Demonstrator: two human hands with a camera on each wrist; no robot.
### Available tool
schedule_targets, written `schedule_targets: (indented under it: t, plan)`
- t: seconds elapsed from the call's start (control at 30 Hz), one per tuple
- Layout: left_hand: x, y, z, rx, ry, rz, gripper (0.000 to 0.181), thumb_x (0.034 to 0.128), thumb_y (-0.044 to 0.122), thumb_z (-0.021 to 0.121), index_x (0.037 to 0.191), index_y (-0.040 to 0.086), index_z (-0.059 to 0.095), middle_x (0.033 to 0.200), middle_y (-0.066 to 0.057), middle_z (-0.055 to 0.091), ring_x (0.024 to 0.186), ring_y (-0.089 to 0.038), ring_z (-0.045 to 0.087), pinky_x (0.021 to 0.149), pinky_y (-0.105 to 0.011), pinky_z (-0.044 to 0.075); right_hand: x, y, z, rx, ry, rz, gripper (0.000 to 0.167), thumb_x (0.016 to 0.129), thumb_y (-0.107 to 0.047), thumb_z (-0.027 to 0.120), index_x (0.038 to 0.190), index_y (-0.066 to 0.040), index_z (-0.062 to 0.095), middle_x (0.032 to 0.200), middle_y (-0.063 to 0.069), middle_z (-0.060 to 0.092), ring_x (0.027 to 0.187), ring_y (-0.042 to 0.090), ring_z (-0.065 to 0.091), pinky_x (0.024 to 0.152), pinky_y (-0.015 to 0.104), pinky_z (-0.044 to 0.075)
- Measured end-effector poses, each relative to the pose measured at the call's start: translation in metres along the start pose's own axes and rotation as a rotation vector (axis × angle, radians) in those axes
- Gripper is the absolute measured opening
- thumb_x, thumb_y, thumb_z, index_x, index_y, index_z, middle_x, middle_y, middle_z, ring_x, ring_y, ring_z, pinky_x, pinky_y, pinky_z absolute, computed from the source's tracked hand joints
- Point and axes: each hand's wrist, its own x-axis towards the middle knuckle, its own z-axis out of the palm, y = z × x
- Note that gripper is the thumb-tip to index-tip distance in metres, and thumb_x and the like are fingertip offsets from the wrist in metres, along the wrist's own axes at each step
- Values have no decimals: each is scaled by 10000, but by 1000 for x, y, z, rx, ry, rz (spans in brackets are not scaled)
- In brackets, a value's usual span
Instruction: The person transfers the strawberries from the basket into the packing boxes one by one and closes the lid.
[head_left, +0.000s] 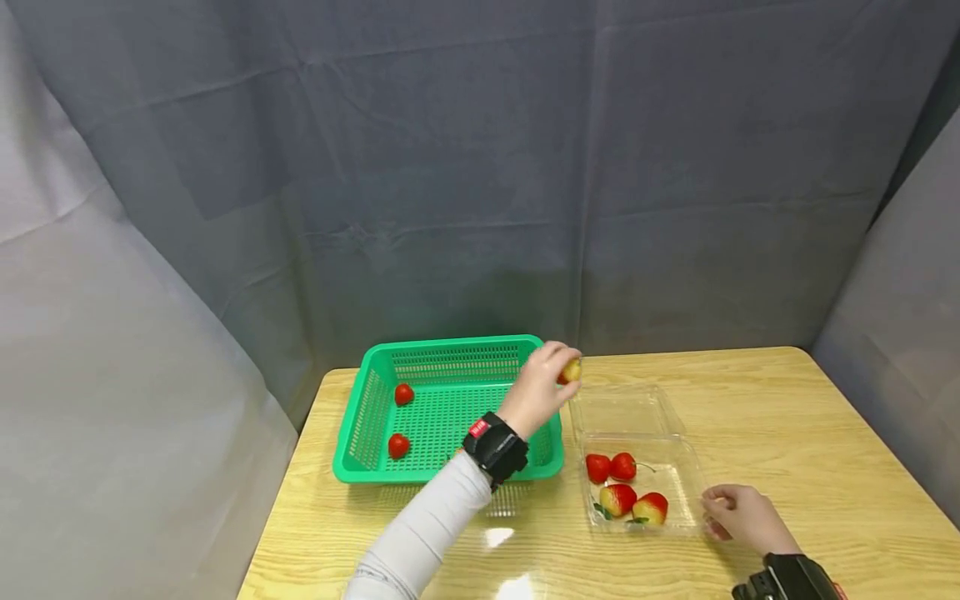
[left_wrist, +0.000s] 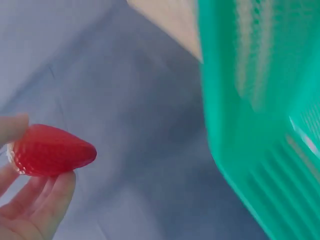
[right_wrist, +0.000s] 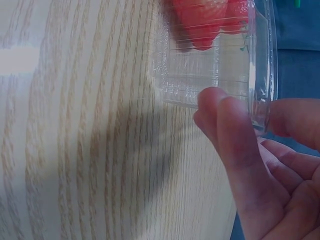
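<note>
My left hand point(head_left: 536, 387) pinches a strawberry point(left_wrist: 54, 151) between thumb and fingers. It is in the air by the right rim of the green basket point(head_left: 450, 342), near the lid of a clear plastic box. Red shows on the strawberry's tip in the left wrist view, while the head view shows a yellowish side. At the box's right edge, my right hand point(head_left: 746, 517) grips the wall of the clear plastic box point(right_wrist: 190, 75) with fingers and thumb. Several strawberries point(head_left: 618, 499) lie in the left part of that box, whose lid point(head_left: 622, 408) is folded back.
Inside the basket are two red strawberries point(head_left: 399, 446) on its left side, plus something orange-red partly hidden behind my left wrist. Basket and box stand side by side on a wooden table point(head_left: 787, 417). Grey cloth point(head_left: 450, 208) hangs behind the table, with paler cloth at both sides.
</note>
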Motion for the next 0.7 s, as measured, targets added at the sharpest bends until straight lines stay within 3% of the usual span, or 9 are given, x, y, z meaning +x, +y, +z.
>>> schedule_targets:
  t: [0.13,0.27,0.4,0.5,0.7]
  plan:
    - [-9,34,31,29,-113,110,333,786,131,701,1107,94,620,1066,-15,575,958,-109,544,825,-106,412,0,-1,0,-9,5,-7,326,907,-106,518,1072,174,539,728,69,649,587,167,617,534,271,488]
    - [-23,52,66,78,-229,148,348,802,159,689,1138,118,609,1057,13,572,954,-82,531,821,-88,398,1,-1,0,-5,13,-13,320,905,-107,522,1062,170,546,731,73,651,586,167,617,529,268,486]
    - [-41,55,103,155,-315,138,358,793,185,699,1140,166,613,1024,59,558,938,-42,517,768,-73,395,0,-1,0,0,14,-5,303,905,-99,521,1045,168,550,727,78,653,586,162,617,524,269,485]
    - [-54,54,125,221,-347,108,326,781,198,709,1099,197,635,974,85,557,909,-31,533,733,-90,420,-1,0,0,-6,16,1,294,905,-92,519,1038,168,552,726,81,654,583,159,616,523,267,481]
    - [-68,50,151,325,-327,26,235,750,163,709,977,217,679,884,92,557,829,-49,547,658,-122,457,-2,2,0,1,22,-8,280,898,-86,529,1032,157,564,718,74,652,577,161,612,518,268,483]
